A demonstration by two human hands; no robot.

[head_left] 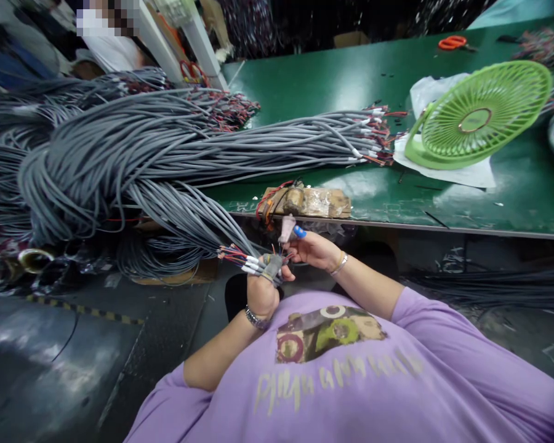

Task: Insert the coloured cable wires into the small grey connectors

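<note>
My left hand (264, 290) is closed around the ends of several grey cables (231, 231), just off the table's front edge. White sleeves and thin coloured wires (234, 253) stick out to the left of that grip. Grey wrapping covers some of its fingers. My right hand (311, 249) meets it from the right, its fingers pinched at the thin wires by the left fingertips. Pale wrapping and a blue band (300, 231) cover fingers of the right hand. Just beyond the hands, a small wooden block device (325, 202) with tape and red and orange wires sits on the table edge.
A large grey cable bundle (203, 147) lies across the green table (351, 74), draping off its left side. On the right stand a green fan (477, 120) over white sheets and, farther back, orange scissors (452, 42). Another person (113, 52) is at the upper left.
</note>
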